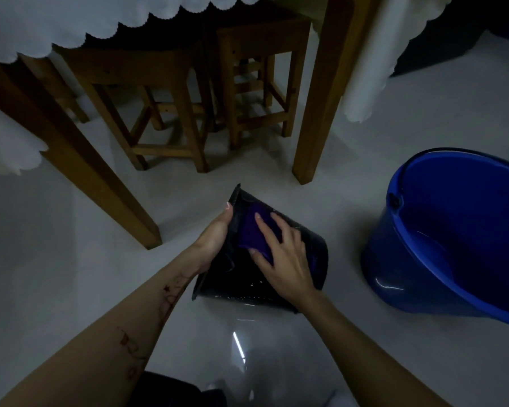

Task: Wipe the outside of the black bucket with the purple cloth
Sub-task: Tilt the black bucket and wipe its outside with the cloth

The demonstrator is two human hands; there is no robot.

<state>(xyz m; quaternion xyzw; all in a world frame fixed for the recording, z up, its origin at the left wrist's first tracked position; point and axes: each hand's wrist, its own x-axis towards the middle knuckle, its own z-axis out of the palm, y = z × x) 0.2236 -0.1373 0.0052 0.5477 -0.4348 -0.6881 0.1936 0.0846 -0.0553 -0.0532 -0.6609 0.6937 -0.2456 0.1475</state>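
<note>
Gripping black bucket [244, 277] rim, L hand [215, 239]; R hand [285, 259] flat, fingers spread, on purple cloth [252, 230].

We see a pale grey, glossy floor [71, 259] carrying everything here. A black bucket [235, 283] lies tipped on its side on it near the middle, though we cannot tell how much of its weight the floor takes. To the right, well apart from it, a blue bucket [453, 245] stands on the floor with a little water inside. Farther back, two thick wooden table legs [321, 113] come down onto the floor, and between them two wooden stools [165, 113] stand side by side. A bright strip of light reflects off the floor in front of the black bucket
</note>
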